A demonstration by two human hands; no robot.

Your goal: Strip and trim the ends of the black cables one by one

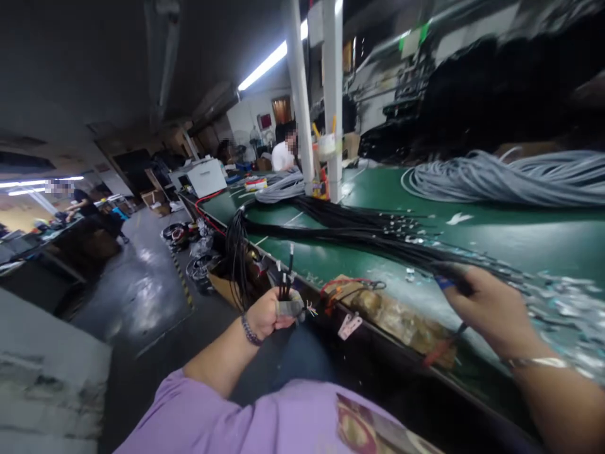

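My left hand [278, 310] is closed around a few short black cable ends [285, 287] that point upward, some with bare silvery tips. Light tape or a glove piece covers its fingers. Thin coloured wires [311, 309] fan out beside those fingers. Over the bench, my right hand [489, 309] is smeared by motion, with blue and dark coverings on its fingertips. It is at the long bundle of black cables [359, 235], and whether it grips any is not clear. Just below it shows a blurred red-handled tool [437, 353].
The green bench [321, 255] carries coils of grey cable [510, 180] and scattered clear and white scraps [567, 302]. A pink clip [350, 326] sits at its front edge. White posts [333, 101] rise from the bench. A person [283, 154] is farther back; another stands at far left.
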